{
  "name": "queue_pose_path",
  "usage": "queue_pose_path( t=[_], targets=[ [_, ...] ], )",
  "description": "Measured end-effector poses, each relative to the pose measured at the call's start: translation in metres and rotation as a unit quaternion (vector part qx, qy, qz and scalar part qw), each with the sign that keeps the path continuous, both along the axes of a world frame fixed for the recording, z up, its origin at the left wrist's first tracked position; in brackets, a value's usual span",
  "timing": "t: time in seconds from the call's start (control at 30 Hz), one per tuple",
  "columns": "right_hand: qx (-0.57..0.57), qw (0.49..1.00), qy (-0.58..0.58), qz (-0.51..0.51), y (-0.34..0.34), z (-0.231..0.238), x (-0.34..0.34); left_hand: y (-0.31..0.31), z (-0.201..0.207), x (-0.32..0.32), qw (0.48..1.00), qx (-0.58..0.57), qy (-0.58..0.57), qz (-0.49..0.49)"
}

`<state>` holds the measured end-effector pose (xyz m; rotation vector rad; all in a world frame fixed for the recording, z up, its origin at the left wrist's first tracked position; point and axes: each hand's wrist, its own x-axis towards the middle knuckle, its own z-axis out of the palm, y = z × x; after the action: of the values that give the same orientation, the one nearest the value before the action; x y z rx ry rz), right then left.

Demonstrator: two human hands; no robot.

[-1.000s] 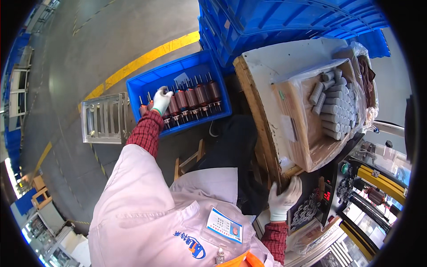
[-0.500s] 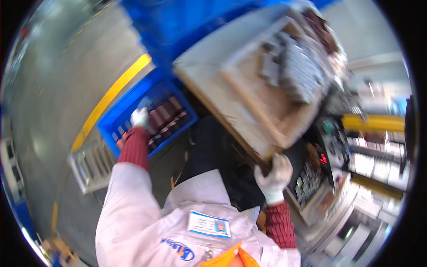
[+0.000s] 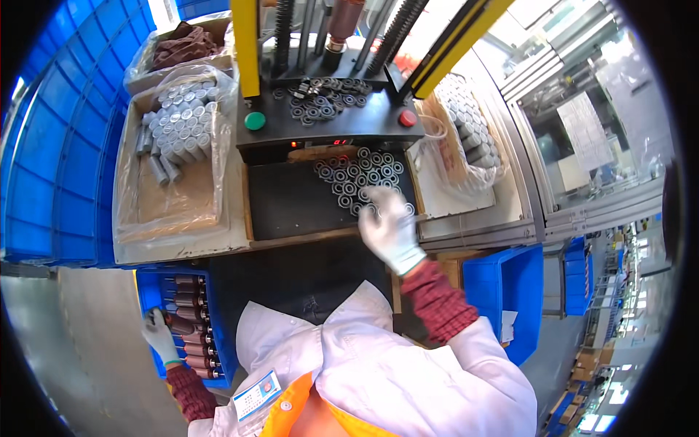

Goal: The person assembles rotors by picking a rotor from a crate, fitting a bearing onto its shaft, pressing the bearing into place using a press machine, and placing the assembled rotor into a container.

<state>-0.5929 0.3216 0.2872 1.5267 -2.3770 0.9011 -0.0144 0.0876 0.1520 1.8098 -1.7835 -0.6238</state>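
My left hand (image 3: pixel 157 333), in a white glove, is closed around one end of a dark red motor rotor (image 3: pixel 179 325) at the left. It is inside a blue bin (image 3: pixel 227 320) where several similar rotors with metal shafts lie in a row. Over the black work surface (image 3: pixel 284 200), my gloved right hand (image 3: pixel 392 227) reaches among loose ring-shaped bearings (image 3: pixel 353 178). Its thumb and fingertips look apart, and I see nothing between them. The palm covers some of the bearings.
A black press (image 3: pixel 328 131) with green and red buttons stands ahead, more bearings on its base. Boxes of metal cylinders flank it, a left box (image 3: pixel 182 207) and a right box (image 3: pixel 466 135). Another blue bin (image 3: pixel 520 291) is at the right.
The view has swung round to face the press. My right hand has left the table's corner for the bearings. My left hand now grips a rotor in the bin.
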Motion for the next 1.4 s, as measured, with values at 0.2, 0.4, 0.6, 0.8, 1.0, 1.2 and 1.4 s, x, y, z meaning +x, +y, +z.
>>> queue_pose_path(
  t=[0.2,0.4,0.6,0.8,1.0,1.2,1.4],
  targets=[
    [0.188,0.982,-0.006,-0.013,0.054,-0.004,-0.071,0.029,0.22,-0.127,0.963,-0.052,0.205,-0.165],
    [0.232,0.973,-0.004,-0.014,0.07,-0.004,-0.087,0.042,0.294,-0.295,0.88,-0.254,0.141,-0.377],
    [0.228,0.971,0.024,-0.065,0.027,0.015,-0.08,0.026,0.214,-0.391,0.87,-0.14,0.249,-0.402],
    [-0.025,0.956,-0.167,0.241,-0.074,0.174,-0.003,0.033,0.203,-0.421,0.862,0.001,0.326,-0.387],
    [0.063,0.932,-0.042,0.354,-0.116,0.176,0.001,0.039,0.198,-0.421,0.846,-0.056,0.337,-0.409],
    [0.096,0.929,0.063,0.352,-0.121,0.181,0.02,0.038,0.185,-0.414,0.855,-0.044,0.318,-0.408],
    [0.164,0.952,0.149,0.211,-0.134,0.156,0.033,0.045,0.18,-0.419,0.829,-0.11,0.325,-0.442]
  ],
)
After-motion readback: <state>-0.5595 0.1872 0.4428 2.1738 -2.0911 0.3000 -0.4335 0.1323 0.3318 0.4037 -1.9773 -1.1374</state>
